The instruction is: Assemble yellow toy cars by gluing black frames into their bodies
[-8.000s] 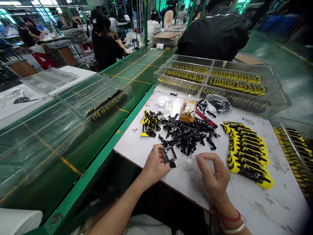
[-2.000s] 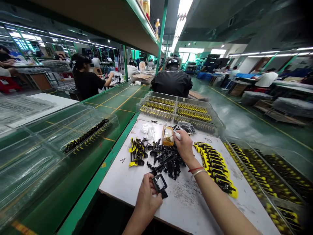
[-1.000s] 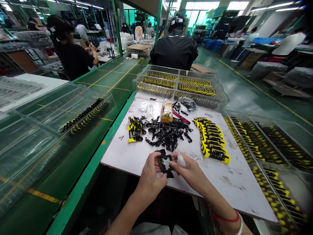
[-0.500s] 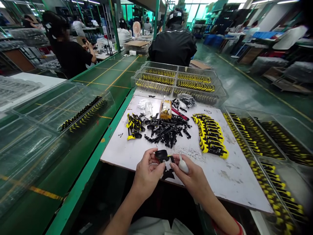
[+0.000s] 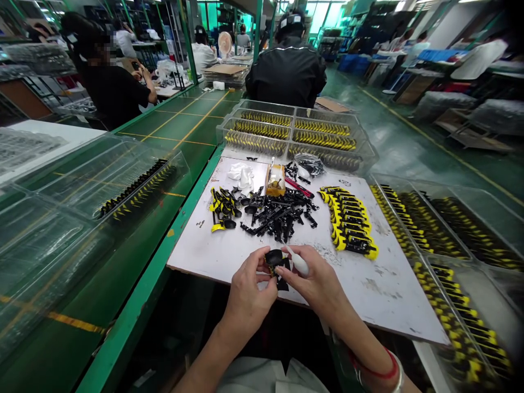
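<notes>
My left hand [image 5: 251, 286] is closed around a small black plastic part with some yellow on it [image 5: 274, 256], just above the near edge of the white board [image 5: 200, 248]. My right hand [image 5: 319, 284] is closed too, with a small white nozzle bottle [image 5: 301, 266] tucked in its fingers. Its thumb and fingertips also press against the black part. Fingers hide much of that part. Beyond my hands lies a loose heap of black plastic pieces [image 5: 282, 213]. Left of the heap is a cluster of yellow-and-black parts [image 5: 223, 210].
A row of yellow-and-black assemblies [image 5: 350, 221] lies on the board's right. Clear trays of parts stand behind [image 5: 292, 131] and at the right [image 5: 426, 256]. Another clear tray [image 5: 88, 191] rests on the green bench at left. A seated person [image 5: 286, 71] is ahead.
My right hand has moved slightly, and the bottle's nozzle now tilts left toward the part. The black part has been turned a little in my left hand. The view has shifted slightly.
</notes>
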Motion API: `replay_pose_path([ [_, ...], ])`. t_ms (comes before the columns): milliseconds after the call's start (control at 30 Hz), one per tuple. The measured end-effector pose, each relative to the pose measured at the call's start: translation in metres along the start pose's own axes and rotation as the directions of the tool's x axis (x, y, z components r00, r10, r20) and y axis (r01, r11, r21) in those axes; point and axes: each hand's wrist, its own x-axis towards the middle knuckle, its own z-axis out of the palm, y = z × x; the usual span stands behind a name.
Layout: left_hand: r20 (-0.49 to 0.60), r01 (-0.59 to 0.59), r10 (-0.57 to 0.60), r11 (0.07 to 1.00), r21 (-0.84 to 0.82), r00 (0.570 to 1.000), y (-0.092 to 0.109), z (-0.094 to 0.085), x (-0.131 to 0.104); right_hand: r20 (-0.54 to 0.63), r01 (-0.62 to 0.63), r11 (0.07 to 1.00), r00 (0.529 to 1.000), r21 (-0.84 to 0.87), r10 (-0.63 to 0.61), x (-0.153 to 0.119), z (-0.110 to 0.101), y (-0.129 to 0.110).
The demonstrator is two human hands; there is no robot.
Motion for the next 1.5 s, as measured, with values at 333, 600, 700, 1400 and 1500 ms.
replay_pose_path([
  [333,0.059,-0.047,0.042,0.995,0.093,0.997,-0.0038,-0.0018,0.0007,0.106,-0.007,1.000,0.994,-0.024,0.010,0.0011,-0.0024,-0.0008],
  [600,0.085,-0.018,0.014,0.998,0.054,0.996,-0.0018,-0.0022,0.0012,0.079,-0.027,0.995,0.996,-0.093,0.035,0.0020,0.0002,-0.0062],
  [700,0.084,0.024,-0.025,1.000,0.016,0.996,-0.0007,-0.0039,0.0035,0.099,-0.042,0.998,0.994,-0.038,0.045,0.0023,-0.0009,-0.0049],
  [1400,0.161,0.064,-0.070,0.997,0.040,0.985,-0.0046,-0.0004,0.0033,0.162,-0.154,0.983,0.972,-0.099,0.169,-0.0013,0.0023,-0.0046],
  [1500,0.158,0.116,-0.111,0.993,-0.018,0.981,-0.0070,-0.0024,0.0057,0.169,-0.143,0.987,0.974,-0.070,0.153,-0.0001,0.0017,-0.0024],
])
